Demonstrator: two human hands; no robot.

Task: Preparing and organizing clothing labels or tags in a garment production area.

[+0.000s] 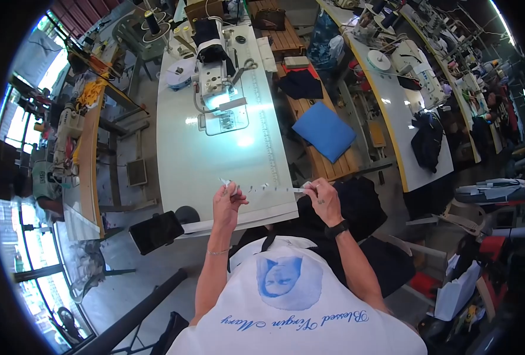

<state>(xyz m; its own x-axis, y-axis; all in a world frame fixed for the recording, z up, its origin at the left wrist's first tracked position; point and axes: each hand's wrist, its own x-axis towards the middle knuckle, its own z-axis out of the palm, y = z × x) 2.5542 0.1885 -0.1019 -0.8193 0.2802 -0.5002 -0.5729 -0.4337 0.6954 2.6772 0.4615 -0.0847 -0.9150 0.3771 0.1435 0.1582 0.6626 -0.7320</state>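
Near the front end of a white sewing table (187, 164), a narrow white tape (282, 189) with small dark marks is stretched between my two hands. My left hand (227, 202) pinches one end, and a short tail of it sticks up past the fingers. At the other end my right hand (324, 199) grips it between thumb and fingers, with a small bunched bit at the fingertips. Both hands are above the table's near edge, the right one at its corner. Farther up the table stands an industrial sewing machine (213, 82), its lamp lit over the needle plate.
Scissors (248, 66) lie beside the machine, and a reel of tape (179, 75) is left of it. A phone (156, 233) is mounted at the near left corner. On the right, a wooden bench (333, 166) bears a folded blue cloth (325, 132). Dark fabric (362, 206) is heaped beside my right wrist.
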